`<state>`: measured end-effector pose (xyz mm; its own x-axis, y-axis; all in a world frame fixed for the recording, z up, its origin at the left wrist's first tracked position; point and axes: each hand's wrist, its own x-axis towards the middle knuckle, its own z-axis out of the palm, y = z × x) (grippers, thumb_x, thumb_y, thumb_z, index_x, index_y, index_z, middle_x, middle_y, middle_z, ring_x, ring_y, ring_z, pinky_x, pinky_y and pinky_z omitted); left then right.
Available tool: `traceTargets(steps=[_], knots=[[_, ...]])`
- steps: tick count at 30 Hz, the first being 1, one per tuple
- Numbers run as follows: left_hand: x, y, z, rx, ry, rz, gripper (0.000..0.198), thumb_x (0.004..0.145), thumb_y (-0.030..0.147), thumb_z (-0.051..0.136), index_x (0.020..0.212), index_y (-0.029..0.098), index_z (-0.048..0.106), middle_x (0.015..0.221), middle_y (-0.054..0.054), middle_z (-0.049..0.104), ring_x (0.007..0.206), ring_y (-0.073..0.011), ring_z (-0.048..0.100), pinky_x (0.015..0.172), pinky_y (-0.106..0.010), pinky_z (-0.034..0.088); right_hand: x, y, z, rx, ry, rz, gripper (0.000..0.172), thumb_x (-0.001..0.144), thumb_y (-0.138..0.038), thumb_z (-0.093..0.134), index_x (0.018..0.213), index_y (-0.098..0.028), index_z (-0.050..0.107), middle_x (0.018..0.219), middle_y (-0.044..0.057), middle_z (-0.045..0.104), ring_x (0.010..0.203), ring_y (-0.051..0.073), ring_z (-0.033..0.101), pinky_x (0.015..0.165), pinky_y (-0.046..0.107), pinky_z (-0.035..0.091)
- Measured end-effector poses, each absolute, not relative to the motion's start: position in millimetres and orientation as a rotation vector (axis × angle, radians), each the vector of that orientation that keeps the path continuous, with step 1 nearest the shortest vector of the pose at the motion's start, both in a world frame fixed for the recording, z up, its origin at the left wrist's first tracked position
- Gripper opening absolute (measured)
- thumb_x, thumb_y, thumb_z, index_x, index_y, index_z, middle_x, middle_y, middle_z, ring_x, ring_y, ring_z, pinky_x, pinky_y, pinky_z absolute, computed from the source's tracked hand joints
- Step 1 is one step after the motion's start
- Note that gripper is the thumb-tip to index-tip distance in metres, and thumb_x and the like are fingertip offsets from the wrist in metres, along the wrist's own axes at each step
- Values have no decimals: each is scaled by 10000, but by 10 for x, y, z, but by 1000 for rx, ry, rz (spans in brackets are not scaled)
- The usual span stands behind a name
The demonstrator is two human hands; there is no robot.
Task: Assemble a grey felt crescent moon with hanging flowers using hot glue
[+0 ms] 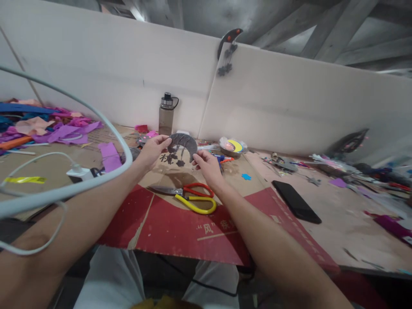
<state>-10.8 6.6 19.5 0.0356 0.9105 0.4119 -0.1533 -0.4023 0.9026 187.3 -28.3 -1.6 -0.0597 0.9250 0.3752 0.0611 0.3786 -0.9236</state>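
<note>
Both my hands hold up a dark grey crescent-shaped felt piece (184,142) above the cardboard-covered table (354,223). My left hand (154,149) pinches its left end, and my right hand (206,165) pinches its right end. Small dark flower shapes (175,159) hang below the crescent. Red and yellow handled scissors (193,196) lie on the cardboard just in front of my hands.
A water bottle (166,114) stands against the white partition. A black phone (296,201) lies to the right. Purple and pink scraps (58,131) pile at left. A white cable (64,189) loops across the left. A similar crescent (228,43) hangs on the partition.
</note>
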Motion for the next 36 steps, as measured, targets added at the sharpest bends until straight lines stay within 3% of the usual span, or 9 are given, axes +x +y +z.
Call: traceTargets(steps=[6, 12, 19, 25, 31, 36], knots=[[-100, 42, 215, 1408, 832, 1518, 238, 694, 381, 727, 791, 168, 681, 800, -15, 643, 724, -111, 563, 646, -219, 428, 1914, -297, 32, -954, -1450, 770, 206, 755, -370, 558, 696, -178, 601, 619, -35, 506, 569, 96, 395, 569, 235, 344], [-100, -4, 252, 1336, 913, 1545, 252, 727, 403, 692, 833, 175, 667, 846, -27, 654, 721, -103, 561, 618, -211, 396, 1992, -234, 50, -912, -1335, 699, 204, 764, -370, 551, 696, -180, 585, 616, -39, 488, 573, 98, 376, 592, 233, 343], [-108, -15, 231, 1296, 1042, 1570, 215, 735, 369, 658, 748, 156, 638, 759, -23, 636, 663, -100, 547, 584, -220, 371, 2088, -149, 59, -932, -1217, 638, 219, 736, -388, 574, 776, -176, 612, 646, -39, 523, 580, 100, 414, 608, 239, 367], [75, -186, 242, 1662, 1092, 1581, 244, 787, 393, 609, 721, 161, 646, 663, -4, 607, 586, -102, 498, 567, -241, 360, 2002, -237, 68, -1016, -1210, 565, 254, 745, -406, 563, 756, -162, 633, 663, -8, 585, 606, 123, 482, 622, 257, 400], [452, -450, 250, 1624, 967, 1466, 369, 718, 377, 694, 997, 149, 614, 947, -67, 667, 849, -168, 606, 726, -279, 460, 1812, -430, 53, -1028, -1433, 340, 206, 798, -352, 555, 761, -169, 643, 719, 28, 636, 660, 149, 532, 663, 279, 436], [506, -436, 173, 1449, 807, 1496, 345, 708, 310, 703, 990, 149, 588, 996, -74, 673, 907, -172, 619, 816, -303, 474, 1715, -488, 13, -948, -1732, 63, 149, 838, -242, 521, 854, -188, 658, 854, 64, 630, 756, 175, 545, 730, 315, 456]])
